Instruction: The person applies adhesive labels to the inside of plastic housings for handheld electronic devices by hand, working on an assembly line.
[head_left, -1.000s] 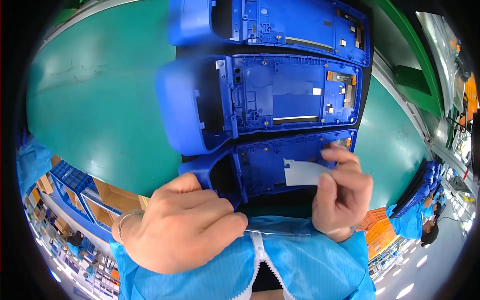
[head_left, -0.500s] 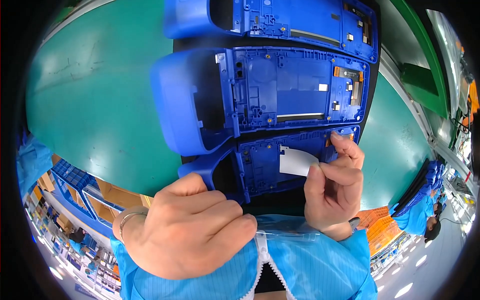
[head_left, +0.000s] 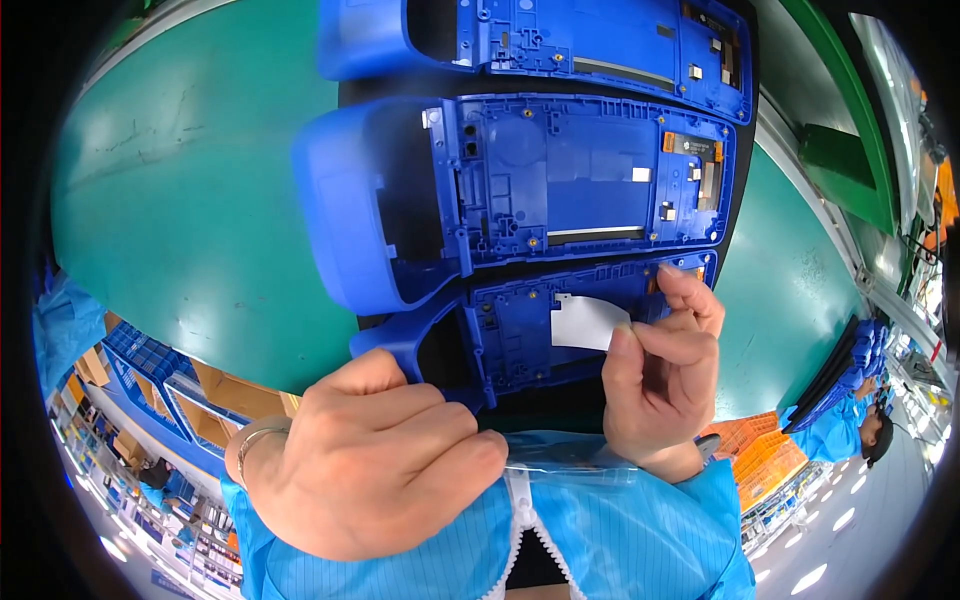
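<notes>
White sheet (head_left: 585,323) pinched between thumb and finger of right hand (head_left: 665,372), held over nearest blue housing (head_left: 515,345), not yet released; contact with housing floor cannot be told

Left hand (head_left: 385,460) curled at housing's looped end, anything gripped hidden from view

No such sheet seen in middle housing (head_left: 520,150) or visible part of far housing (head_left: 625,45), both laid open side up across green table (head_left: 200,200)

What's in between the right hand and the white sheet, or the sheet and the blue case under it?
Nothing visible. The right hand pinches the white sheet by its right end, and nothing else shows between the sheet and the blue case beneath; whether those two touch, I can't tell.
</notes>
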